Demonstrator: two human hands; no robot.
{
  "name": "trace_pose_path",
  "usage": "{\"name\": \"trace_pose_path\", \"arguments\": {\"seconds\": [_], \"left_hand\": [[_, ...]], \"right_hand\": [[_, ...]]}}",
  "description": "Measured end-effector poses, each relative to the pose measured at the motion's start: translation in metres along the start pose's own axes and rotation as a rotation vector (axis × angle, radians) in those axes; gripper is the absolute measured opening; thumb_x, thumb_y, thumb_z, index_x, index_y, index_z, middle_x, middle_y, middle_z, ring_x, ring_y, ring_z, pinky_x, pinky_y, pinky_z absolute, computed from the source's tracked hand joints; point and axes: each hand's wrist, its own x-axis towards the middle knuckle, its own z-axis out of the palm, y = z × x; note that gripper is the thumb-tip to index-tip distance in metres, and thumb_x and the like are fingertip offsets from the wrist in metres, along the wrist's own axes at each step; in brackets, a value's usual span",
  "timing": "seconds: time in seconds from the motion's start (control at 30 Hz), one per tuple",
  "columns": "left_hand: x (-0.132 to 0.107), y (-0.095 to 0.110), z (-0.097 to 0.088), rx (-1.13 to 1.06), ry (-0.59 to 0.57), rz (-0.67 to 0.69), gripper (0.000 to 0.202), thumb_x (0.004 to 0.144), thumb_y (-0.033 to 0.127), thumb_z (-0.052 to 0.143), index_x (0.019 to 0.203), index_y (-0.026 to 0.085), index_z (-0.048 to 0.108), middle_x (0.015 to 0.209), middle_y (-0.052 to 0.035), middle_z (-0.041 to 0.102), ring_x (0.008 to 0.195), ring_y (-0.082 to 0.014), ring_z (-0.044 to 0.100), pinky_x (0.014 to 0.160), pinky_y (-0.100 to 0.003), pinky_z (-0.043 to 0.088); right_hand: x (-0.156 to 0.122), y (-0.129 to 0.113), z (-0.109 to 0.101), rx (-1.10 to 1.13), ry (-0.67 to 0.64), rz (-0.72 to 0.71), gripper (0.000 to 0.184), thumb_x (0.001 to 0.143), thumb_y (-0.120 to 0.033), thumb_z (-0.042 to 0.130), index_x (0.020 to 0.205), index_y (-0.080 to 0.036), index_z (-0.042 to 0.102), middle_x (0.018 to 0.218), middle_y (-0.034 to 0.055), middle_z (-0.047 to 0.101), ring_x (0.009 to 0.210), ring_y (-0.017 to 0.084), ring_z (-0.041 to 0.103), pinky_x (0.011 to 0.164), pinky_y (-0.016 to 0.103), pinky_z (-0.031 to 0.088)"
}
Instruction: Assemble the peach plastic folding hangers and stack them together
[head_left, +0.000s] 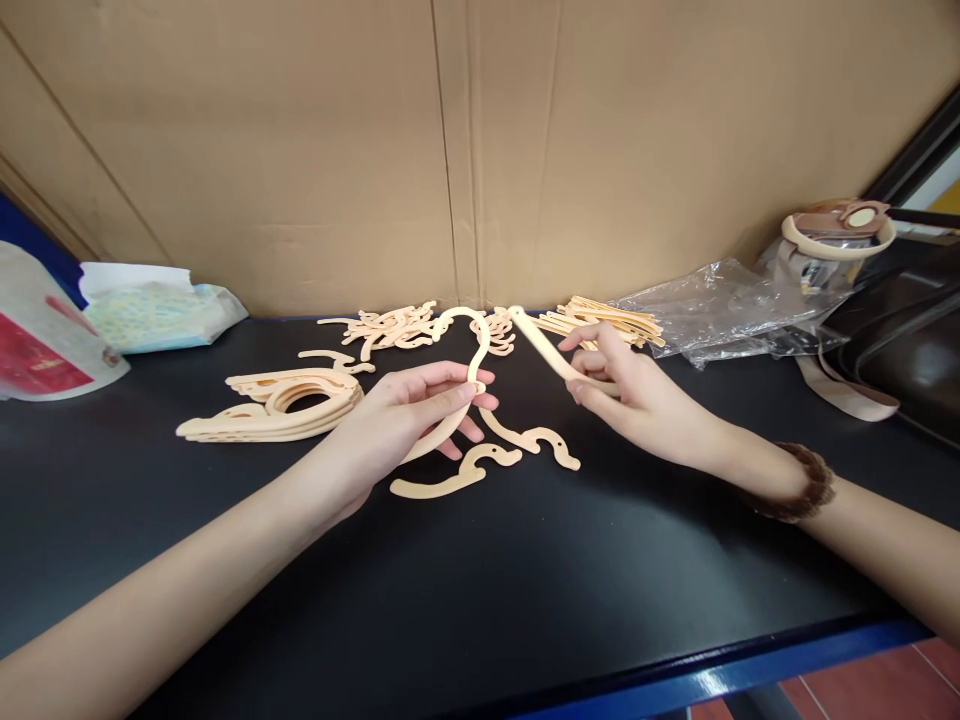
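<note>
Black table (525, 580) with a blue near edge stood against a cardboard wall (450, 150). At the table's middle the left hand (405, 410) was clamped on the hook piece (484, 345), thumb and fingers pinching its stem, with the curved end raised towards the far edge. The right hand (637, 395) was closed on the lower end of the straight bar (540, 345), whose long axis ran from that hand up and left. The bar's free tip lay just beside the top of the hook, apart from it by a small gap, so the right hand was the nearer to that tip. Two loose curved pieces (450, 480) lay flat on the table under the hands. A stack of curved pieces (285, 405) sat left of the left hand. Along the far edge lay a heap of small pieces (390, 328) and a bundle of bars (607, 320), the latter beside a clear plastic bag (720, 310). A tissue pack (157, 315) occupied the far left corner.
</note>
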Motion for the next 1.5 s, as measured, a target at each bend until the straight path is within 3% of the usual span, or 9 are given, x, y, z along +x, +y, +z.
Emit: {"name": "trace_pose_path", "arguments": {"seconds": [0.17, 0.3, 0.4, 0.53, 0.7, 0.87, 0.97, 1.2, 1.5], "left_hand": [[0.003, -0.003, -0.001, 0.005, 0.0, -0.011, 0.024, 0.089, 0.035, 0.065, 0.107, 0.02, 0.069, 0.095, -0.0016, 0.072, 0.069, -0.0081, 0.063, 0.056, -0.014, 0.053], [0.002, -0.003, 0.0, 0.005, -0.011, -0.015, 0.024, 0.089, 0.035, 0.065, 0.107, 0.02, 0.069, 0.09, -0.0001, 0.071, 0.065, -0.0069, 0.061, 0.056, -0.013, 0.053], [0.001, -0.003, 0.0, 0.003, -0.019, 0.004, 0.023, 0.09, 0.034, 0.064, 0.108, 0.02, 0.068, 0.092, -0.0003, 0.07, 0.066, -0.0071, 0.061, 0.056, -0.014, 0.053], [0.001, -0.004, -0.001, 0.004, -0.043, 0.034, 0.023, 0.091, 0.033, 0.062, 0.108, 0.019, 0.067, 0.094, -0.0008, 0.07, 0.068, -0.0081, 0.063, 0.056, -0.015, 0.053], [0.001, -0.004, 0.001, 0.022, -0.045, 0.046, 0.024, 0.09, 0.032, 0.062, 0.108, 0.017, 0.067, 0.09, -0.0009, 0.07, 0.06, -0.0068, 0.061, 0.054, -0.017, 0.052], [0.001, -0.005, 0.003, 0.023, -0.085, 0.083, 0.029, 0.088, 0.035, 0.065, 0.112, 0.019, 0.068, 0.096, -0.0029, 0.072, 0.076, -0.0129, 0.067, 0.059, -0.019, 0.054], [0.0, -0.004, 0.002, 0.011, -0.123, 0.078, 0.029, 0.086, 0.037, 0.068, 0.11, 0.021, 0.07, 0.094, -0.0017, 0.075, 0.092, -0.0165, 0.069, 0.064, -0.017, 0.055], [-0.006, 0.001, 0.003, -0.003, -0.172, 0.04, 0.026, 0.089, 0.036, 0.065, 0.108, 0.02, 0.073, 0.057, 0.005, 0.067, 0.058, -0.0075, 0.065, 0.055, -0.011, 0.05], [-0.004, 0.005, 0.0, 0.001, -0.358, 0.0, 0.019, 0.089, 0.026, 0.066, 0.105, 0.023, 0.076, 0.073, 0.0017, 0.075, 0.07, -0.0104, 0.071, 0.063, -0.015, 0.056]], "right_hand": [[-0.002, -0.007, -0.004, 0.153, 0.183, -0.048, 0.006, 0.092, -0.025, 0.056, 0.093, -0.021, 0.061, 0.073, -0.0034, 0.064, 0.05, 0.007, 0.053, 0.05, 0.021, 0.044], [-0.004, -0.01, -0.002, 0.202, 0.276, -0.103, 0.012, 0.09, -0.026, 0.063, 0.101, -0.022, 0.066, 0.081, -0.0016, 0.07, 0.054, 0.009, 0.06, 0.055, 0.024, 0.051], [-0.004, -0.01, 0.0, 0.052, 0.362, -0.216, 0.007, 0.092, -0.027, 0.061, 0.095, -0.022, 0.066, 0.088, 0.0012, 0.071, 0.06, 0.012, 0.063, 0.061, 0.027, 0.052], [-0.004, -0.013, -0.003, -0.317, 0.444, -0.425, 0.015, 0.094, -0.026, 0.057, 0.08, -0.021, 0.058, 0.075, 0.0032, 0.062, 0.065, 0.016, 0.057, 0.062, 0.031, 0.045], [-0.006, -0.015, -0.002, -0.309, 0.163, -0.41, 0.017, 0.101, -0.024, 0.041, 0.09, -0.02, 0.053, 0.084, 0.0039, 0.06, 0.073, 0.015, 0.058, 0.067, 0.028, 0.045], [-0.008, -0.012, 0.005, -0.38, -0.078, -0.374, 0.035, 0.104, -0.035, 0.036, 0.129, -0.021, 0.057, 0.083, 0.0006, 0.06, 0.066, 0.012, 0.055, 0.059, 0.022, 0.04], [-0.009, -0.014, 0.007, -0.392, -0.124, -0.355, 0.035, 0.104, -0.037, 0.036, 0.127, -0.024, 0.06, 0.075, -0.0022, 0.059, 0.059, 0.01, 0.053, 0.055, 0.021, 0.035], [-0.008, -0.017, 0.005, -0.313, -0.179, -0.307, 0.038, 0.103, -0.038, 0.04, 0.089, -0.019, 0.07, 0.07, -0.0029, 0.064, 0.057, 0.008, 0.056, 0.056, 0.022, 0.034], [-0.007, -0.008, 0.002, -0.533, -0.026, -0.533, 0.035, 0.101, -0.04, 0.045, 0.119, -0.022, 0.07, 0.065, -0.0024, 0.059, 0.053, 0.011, 0.044, 0.056, 0.025, 0.031]]}}
